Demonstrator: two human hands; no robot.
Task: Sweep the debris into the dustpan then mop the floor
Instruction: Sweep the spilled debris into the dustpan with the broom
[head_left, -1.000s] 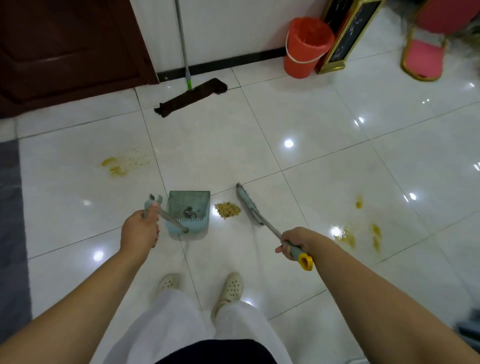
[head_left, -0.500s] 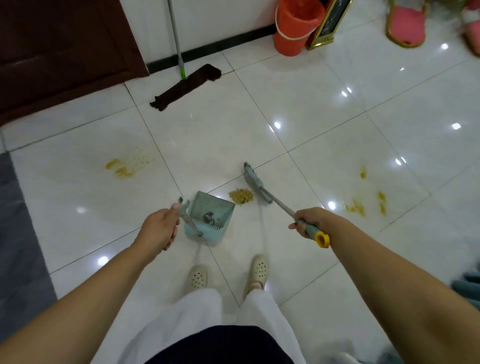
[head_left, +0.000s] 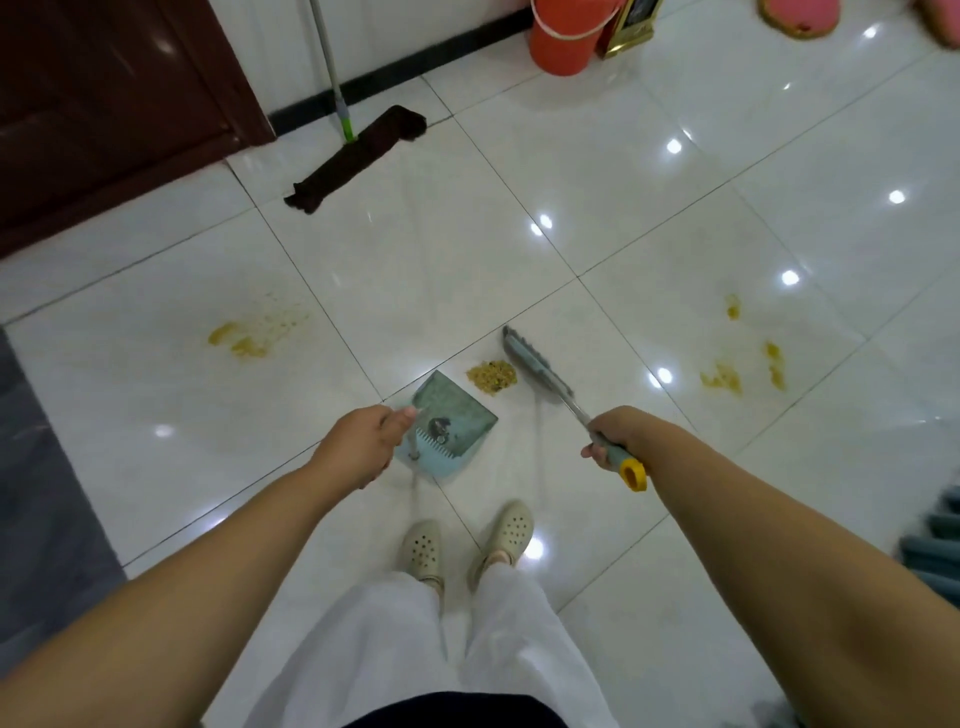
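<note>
Broom (head_left: 537, 373) apparently touches debris (head_left: 491, 376) beside dustpan (head_left: 453, 420).

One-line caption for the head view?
Left hand holds dustpan, right hand holds broom beside debris.

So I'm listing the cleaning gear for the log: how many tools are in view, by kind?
Dustpan: 1, held by the left hand
Broom: 1, held by the right hand
Mop: 1, against the wall
Bucket: 1
Total: 4
</note>
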